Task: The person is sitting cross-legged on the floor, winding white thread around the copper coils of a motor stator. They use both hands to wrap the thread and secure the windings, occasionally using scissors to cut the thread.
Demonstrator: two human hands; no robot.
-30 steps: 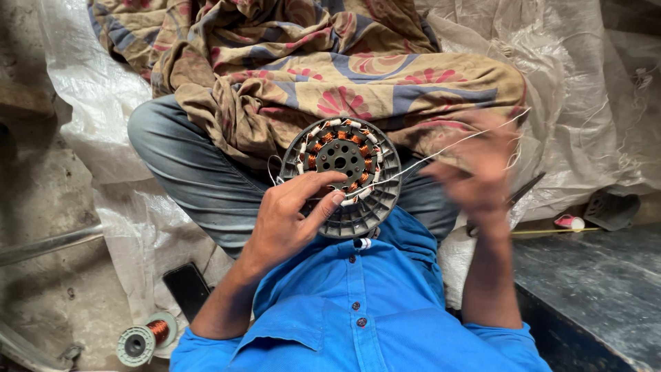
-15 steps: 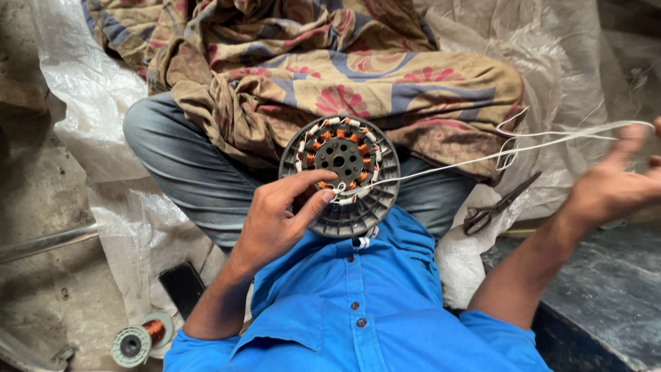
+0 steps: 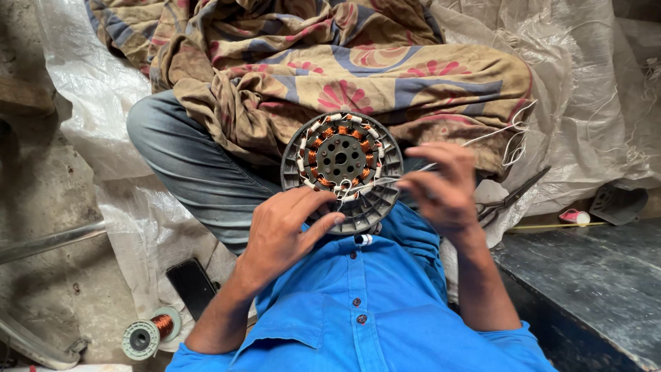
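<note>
Stator point(image 3: 342, 171) rests face-up on the person's lap, btwn both hands. Left hand point(image 3: 286, 227) grips its near rim, thumb at the lower windings. Right hand point(image 3: 441, 187), just to the stator's right, pinches a white thread point(image 3: 492, 134) running from the near windings out to the right. Scissors point(image 3: 513, 200) lie beyond the right hand; wire spool point(image 3: 148, 334) on the floor, well apart to the left.

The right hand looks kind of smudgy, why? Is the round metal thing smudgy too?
Head view: the right hand is smeared by motion blur, fingers soft-edged; the left hand and the round motor part with copper coils look sharp. Light is soft and even, with no strong glare; the edges bend slightly from the wide lens.
</note>
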